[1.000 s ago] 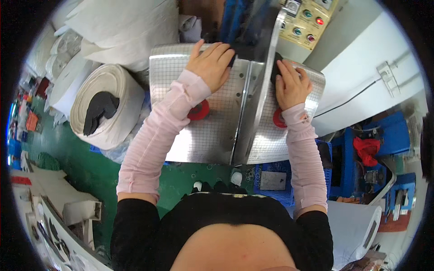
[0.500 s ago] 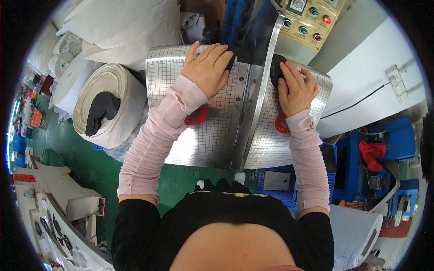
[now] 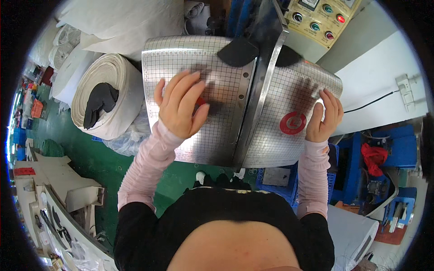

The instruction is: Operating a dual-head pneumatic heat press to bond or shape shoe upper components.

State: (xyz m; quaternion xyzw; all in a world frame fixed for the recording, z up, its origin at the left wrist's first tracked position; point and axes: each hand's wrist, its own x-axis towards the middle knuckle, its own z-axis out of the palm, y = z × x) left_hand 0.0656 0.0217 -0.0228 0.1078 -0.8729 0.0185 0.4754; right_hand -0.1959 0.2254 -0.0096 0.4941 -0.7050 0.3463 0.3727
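My left hand hovers open above the gridded surface; my right hand, open, rests at its right edge.

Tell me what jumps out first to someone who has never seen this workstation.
The shiny gridded metal table fills the middle, split by an upright metal blade, with a dark fabric piece lying at its far edge. The left hand hovers open over a red round button, while the right hand rests beside another red button. A big white fabric roll stands at left, and a beige control panel sits at top right.
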